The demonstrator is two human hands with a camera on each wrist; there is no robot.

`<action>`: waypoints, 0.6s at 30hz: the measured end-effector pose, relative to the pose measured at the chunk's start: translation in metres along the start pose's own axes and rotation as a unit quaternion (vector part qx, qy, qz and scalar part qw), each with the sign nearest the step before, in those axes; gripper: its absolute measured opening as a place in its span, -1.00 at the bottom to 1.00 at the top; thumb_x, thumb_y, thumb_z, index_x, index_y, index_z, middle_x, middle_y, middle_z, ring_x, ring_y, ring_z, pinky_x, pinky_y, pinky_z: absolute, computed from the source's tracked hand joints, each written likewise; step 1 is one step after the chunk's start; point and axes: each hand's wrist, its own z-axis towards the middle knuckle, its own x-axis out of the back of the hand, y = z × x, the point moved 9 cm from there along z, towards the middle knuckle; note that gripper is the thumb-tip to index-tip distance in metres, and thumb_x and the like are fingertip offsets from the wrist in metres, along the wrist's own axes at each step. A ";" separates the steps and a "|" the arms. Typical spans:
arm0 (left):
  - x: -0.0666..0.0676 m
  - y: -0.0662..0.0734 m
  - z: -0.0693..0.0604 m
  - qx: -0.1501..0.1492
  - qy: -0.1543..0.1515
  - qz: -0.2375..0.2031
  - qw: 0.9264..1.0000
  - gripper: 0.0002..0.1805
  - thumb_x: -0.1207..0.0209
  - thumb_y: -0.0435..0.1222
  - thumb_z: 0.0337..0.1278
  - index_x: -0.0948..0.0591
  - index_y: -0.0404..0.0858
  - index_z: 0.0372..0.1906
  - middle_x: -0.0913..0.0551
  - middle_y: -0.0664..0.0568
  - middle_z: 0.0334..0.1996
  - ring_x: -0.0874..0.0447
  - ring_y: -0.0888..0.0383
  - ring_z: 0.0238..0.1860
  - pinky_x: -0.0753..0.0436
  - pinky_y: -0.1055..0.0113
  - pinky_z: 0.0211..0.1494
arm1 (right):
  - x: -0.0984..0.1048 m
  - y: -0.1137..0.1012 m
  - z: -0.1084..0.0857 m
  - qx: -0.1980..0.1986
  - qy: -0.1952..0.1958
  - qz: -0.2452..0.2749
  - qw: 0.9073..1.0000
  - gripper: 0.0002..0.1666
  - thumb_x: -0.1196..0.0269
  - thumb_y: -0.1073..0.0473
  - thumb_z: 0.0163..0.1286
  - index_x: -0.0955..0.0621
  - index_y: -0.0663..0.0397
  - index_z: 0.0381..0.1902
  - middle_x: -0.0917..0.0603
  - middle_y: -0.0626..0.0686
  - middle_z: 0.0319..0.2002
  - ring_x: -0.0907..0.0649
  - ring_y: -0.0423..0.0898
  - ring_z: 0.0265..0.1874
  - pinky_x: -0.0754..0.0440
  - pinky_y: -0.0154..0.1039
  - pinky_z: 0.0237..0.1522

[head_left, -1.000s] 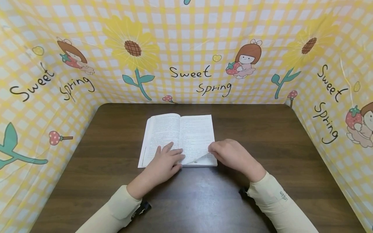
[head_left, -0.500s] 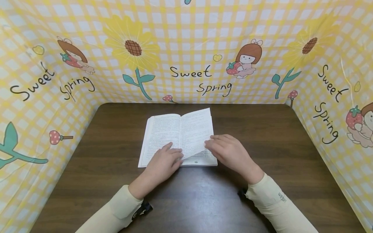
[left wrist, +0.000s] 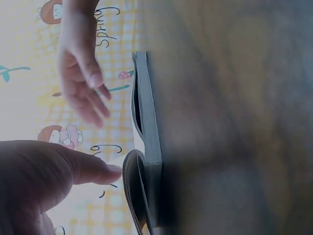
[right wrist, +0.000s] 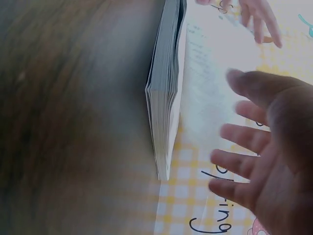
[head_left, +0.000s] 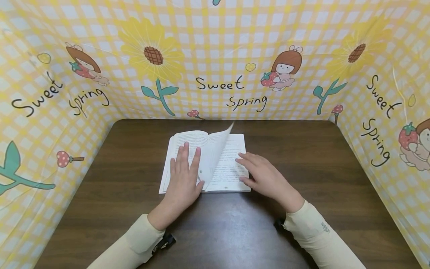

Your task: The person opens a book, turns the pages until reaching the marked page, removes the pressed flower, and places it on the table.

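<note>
An open book (head_left: pixel 231 168) with printed pages lies on the brown table. One leaf (head_left: pixel 215 153) stands raised and curved at the middle, its upper corner pointing away over the right page. My left hand (head_left: pixel 184 177) is over the left page, fingers straight and spread; its thumb is by the leaf's lower part. Whether these fingers touch the paper, I cannot tell. At the book's right edge is my right hand (head_left: pixel 267 177), fingers extended and apart. In the right wrist view the right hand (right wrist: pixel 274 142) holds nothing and is apart from the page block (right wrist: pixel 164 103).
The wooden table (head_left: pixel 319 160) extends around the book. A yellow checked cloth (head_left: pixel 215 48) with cartoon prints encloses the back and both sides. Dark wrist devices sit under both cuffs, one strap (head_left: pixel 163 243) showing at the left sleeve.
The right hand lifted the leaf from the right page and let go of it. The leaf swung up and leftward. The left hand moved left and straightened its fingers over the left page.
</note>
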 end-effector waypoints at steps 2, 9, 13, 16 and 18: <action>0.000 0.001 0.000 -0.010 -0.002 0.015 1.000 0.40 -0.56 -0.25 -0.12 0.21 -0.07 0.68 0.38 -0.24 0.66 0.40 -0.28 0.65 0.13 -0.46 0.50 | -0.008 0.001 -0.001 -0.007 -0.040 0.007 0.999 -0.22 -0.41 -0.08 0.36 -0.47 0.05 0.45 -0.42 0.13 0.49 -0.40 0.14 0.48 -0.29 0.16 0.49; -0.009 -0.001 0.000 -0.009 -0.072 0.018 0.997 0.12 -0.49 -0.25 0.03 -0.10 -0.14 0.65 0.04 -0.19 0.66 0.17 -0.26 0.65 0.11 -0.39 0.55 | -0.027 0.003 -0.008 -0.017 -0.137 0.042 0.990 -0.08 -0.42 -0.19 0.32 -0.40 0.01 0.52 -0.30 0.09 0.57 -0.26 0.15 0.56 -0.11 0.24 0.54; -0.017 -0.005 -0.001 0.013 -0.123 -0.009 0.992 -0.14 -0.38 -0.23 0.20 -0.28 -0.20 0.57 -0.15 -0.26 0.60 -0.05 -0.31 0.59 -0.13 -0.39 0.49 | -0.030 0.002 -0.010 -0.014 -0.156 0.042 0.987 -0.17 -0.42 -0.19 0.32 -0.49 0.01 0.45 -0.36 0.09 0.53 -0.29 0.15 0.55 -0.11 0.28 0.52; -0.022 -0.010 -0.004 0.036 -0.162 -0.028 0.986 -0.25 -0.29 -0.21 0.29 -0.33 -0.25 0.54 -0.17 -0.34 0.57 -0.12 -0.35 0.56 -0.26 -0.38 0.44 | -0.033 0.004 -0.010 -0.012 -0.160 0.034 0.986 -0.24 -0.41 -0.17 0.33 -0.55 -0.02 0.40 -0.40 0.06 0.51 -0.31 0.12 0.54 -0.13 0.28 0.52; -0.026 -0.013 -0.006 0.051 -0.184 -0.043 0.981 -0.27 -0.24 -0.19 0.34 -0.33 -0.29 0.53 -0.16 -0.38 0.56 -0.13 -0.37 0.55 -0.31 -0.36 0.42 | -0.034 0.005 -0.010 -0.007 -0.159 0.029 0.987 -0.27 -0.41 -0.15 0.34 -0.57 -0.02 0.39 -0.42 0.06 0.50 -0.34 0.11 0.53 -0.16 0.29 0.51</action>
